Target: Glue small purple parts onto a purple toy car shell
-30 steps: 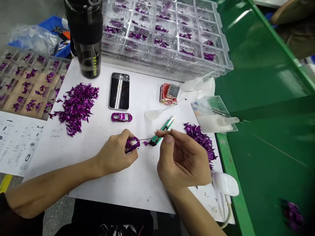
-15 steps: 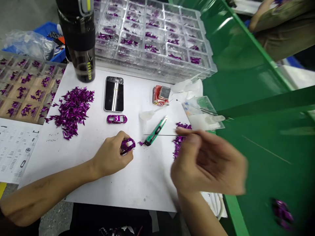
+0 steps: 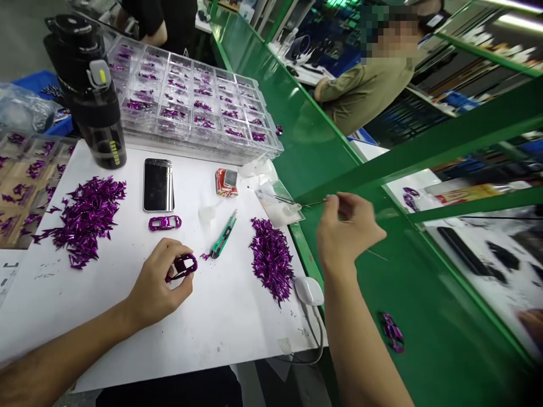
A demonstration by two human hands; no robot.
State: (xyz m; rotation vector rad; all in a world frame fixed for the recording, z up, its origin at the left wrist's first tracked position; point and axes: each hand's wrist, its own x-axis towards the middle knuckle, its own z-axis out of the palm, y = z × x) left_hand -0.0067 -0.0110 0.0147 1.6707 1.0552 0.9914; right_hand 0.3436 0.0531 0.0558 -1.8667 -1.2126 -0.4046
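Observation:
My left hand (image 3: 159,282) pinches a hollow, shiny purple toy car body (image 3: 182,267) above the white sheet (image 3: 237,322). My right hand (image 3: 345,229) is raised over the green conveyor belt (image 3: 424,294), its fingertips holding a thin needle (image 3: 316,202). Between my hands lie a green utility knife (image 3: 223,234) and a heap of purple foil slivers (image 3: 271,260). A second heap of slivers (image 3: 82,220) lies left of my left hand. A finished purple car shell (image 3: 164,223) rests on the sheet next to a black phone (image 3: 158,185).
Stacked clear compartment trays (image 3: 190,107) and a black water bottle (image 3: 87,93) stand behind the sheet. A white computer mouse (image 3: 309,291) sits at the sheet's right edge. A co-worker (image 3: 365,85) sits beyond the belt, where a purple car shell (image 3: 391,332) lies.
My right hand has moved right, away from the car body and over the green belt. The camera view has swung left and up. My left hand still holds the car body.

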